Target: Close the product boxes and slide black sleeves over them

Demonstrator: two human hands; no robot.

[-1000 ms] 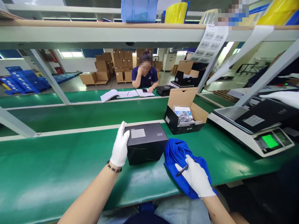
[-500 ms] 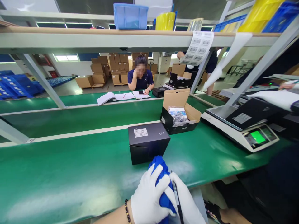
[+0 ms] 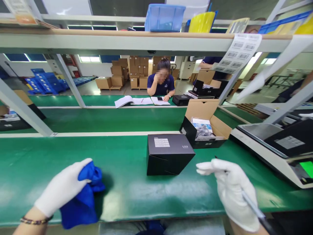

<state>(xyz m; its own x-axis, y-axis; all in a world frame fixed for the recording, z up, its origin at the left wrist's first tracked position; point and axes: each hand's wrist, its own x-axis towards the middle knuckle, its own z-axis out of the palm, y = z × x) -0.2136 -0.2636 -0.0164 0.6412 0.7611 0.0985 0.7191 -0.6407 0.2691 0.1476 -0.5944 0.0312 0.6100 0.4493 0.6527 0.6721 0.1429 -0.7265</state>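
Note:
My left hand [image 3: 62, 186], white-gloved, grips a blue cloth [image 3: 81, 209] that hangs down over the green work surface at the left. In front of me stands a closed black box [image 3: 168, 158] with a white label on top. To its right my right hand [image 3: 231, 186], also gloved, is raised with a slim black-and-silver pen-like tool [image 3: 253, 205] held in it. Its fingers point toward the box without touching it. Just behind is an open black box [image 3: 207, 142] holding a bagged grey item and a printed sheet.
A scale [image 3: 281, 160] with a black box [image 3: 290, 138] on it stands at the right. A label sheet [image 3: 238, 54] hangs from the overhead shelf [image 3: 122, 42]. Across the bench a person [image 3: 162, 80] sits by open papers [image 3: 141, 101]. Slanted posts frame both sides.
My hands have parted from the cloth between them. The left carried the cloth to the left; the right moved right with the pen-like tool. The view has turned left.

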